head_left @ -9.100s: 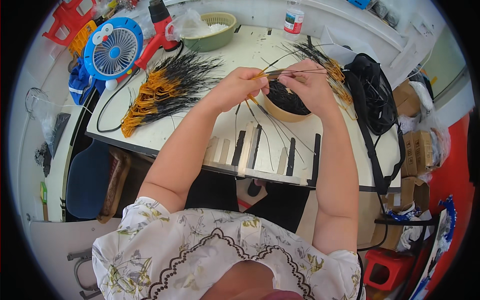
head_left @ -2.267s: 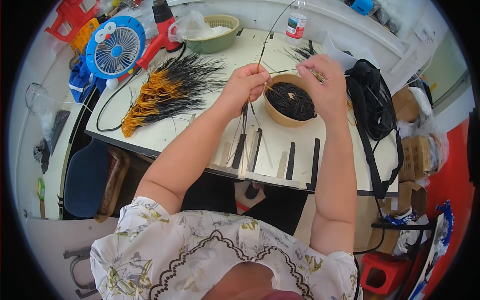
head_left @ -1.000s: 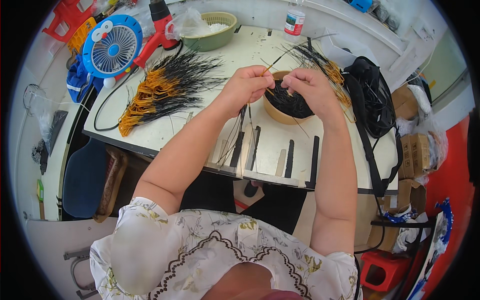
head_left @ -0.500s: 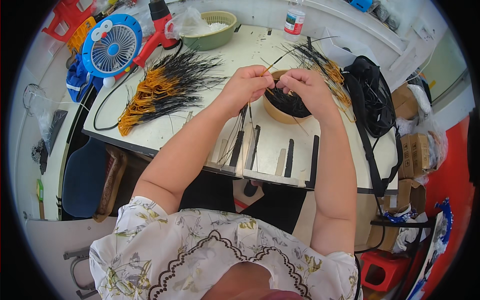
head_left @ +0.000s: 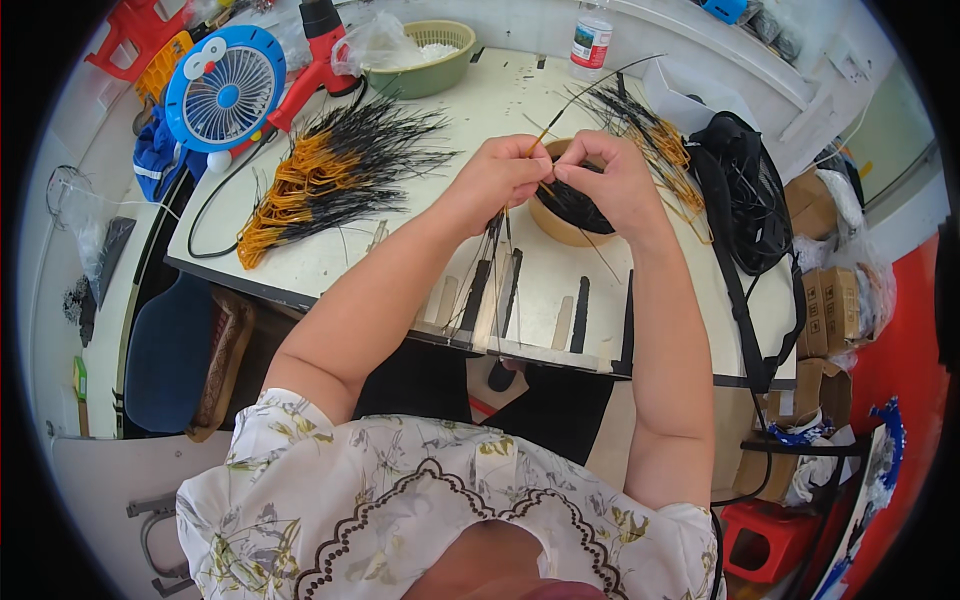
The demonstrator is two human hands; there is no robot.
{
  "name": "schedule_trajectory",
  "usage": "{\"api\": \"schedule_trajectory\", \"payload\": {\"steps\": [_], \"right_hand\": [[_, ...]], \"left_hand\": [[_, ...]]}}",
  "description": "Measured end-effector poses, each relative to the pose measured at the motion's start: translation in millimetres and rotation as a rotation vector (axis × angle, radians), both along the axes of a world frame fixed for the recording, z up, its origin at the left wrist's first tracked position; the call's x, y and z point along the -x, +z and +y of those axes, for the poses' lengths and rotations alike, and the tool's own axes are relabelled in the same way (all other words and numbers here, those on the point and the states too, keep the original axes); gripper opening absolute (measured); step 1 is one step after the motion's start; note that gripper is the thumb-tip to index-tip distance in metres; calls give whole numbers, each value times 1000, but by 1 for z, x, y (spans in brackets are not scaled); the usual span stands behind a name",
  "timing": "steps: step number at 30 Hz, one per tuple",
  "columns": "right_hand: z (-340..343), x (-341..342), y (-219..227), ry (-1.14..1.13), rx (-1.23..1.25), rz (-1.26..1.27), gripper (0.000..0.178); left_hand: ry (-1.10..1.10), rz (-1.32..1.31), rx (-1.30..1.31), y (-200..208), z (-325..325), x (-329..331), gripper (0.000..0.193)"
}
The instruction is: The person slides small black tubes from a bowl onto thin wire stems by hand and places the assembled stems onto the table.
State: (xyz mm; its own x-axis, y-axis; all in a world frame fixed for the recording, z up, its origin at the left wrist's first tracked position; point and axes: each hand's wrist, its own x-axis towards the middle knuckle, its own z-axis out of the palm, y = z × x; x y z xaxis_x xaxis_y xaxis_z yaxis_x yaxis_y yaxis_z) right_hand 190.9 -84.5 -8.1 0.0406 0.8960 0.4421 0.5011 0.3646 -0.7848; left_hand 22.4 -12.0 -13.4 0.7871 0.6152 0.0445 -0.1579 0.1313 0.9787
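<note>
My left hand [head_left: 498,182] is closed on a thin black-and-orange strand [head_left: 545,130], which curves up and away to the right. Several dark strands [head_left: 490,245] hang below that hand toward the table's front edge. My right hand [head_left: 608,182] pinches at the same spot, its fingertips meeting the left ones; the exact piece between them is too small to make out. Beneath the hands, a tan bowl [head_left: 556,234] holds a mass of short black strands [head_left: 578,207]. A large bundle of black-and-orange strands [head_left: 320,185] lies to the left; a smaller bundle [head_left: 655,140] lies at right.
A blue fan [head_left: 228,97], a red heat gun [head_left: 300,92] and a green basket [head_left: 420,80] with white contents stand at the back left. The water bottle [head_left: 590,45] is at the back. A black bag [head_left: 740,195] with straps covers the right edge.
My right fingertips have drawn in against my left hand. The long strand's free end has swung up and now arches higher. Strands hanging under the left hand have shifted slightly right.
</note>
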Motion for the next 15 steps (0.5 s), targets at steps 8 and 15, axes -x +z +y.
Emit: {"api": "schedule_trajectory", "payload": {"steps": [8, 15], "right_hand": [[-4, -1, 3, -71, 180, 191, 7], [-22, 27, 32, -306, -220, -99, 8]], "left_hand": [[158, -78, -98, 11, -8, -2, 21], [151, 122, -61, 0, 7, 5, 24]]}}
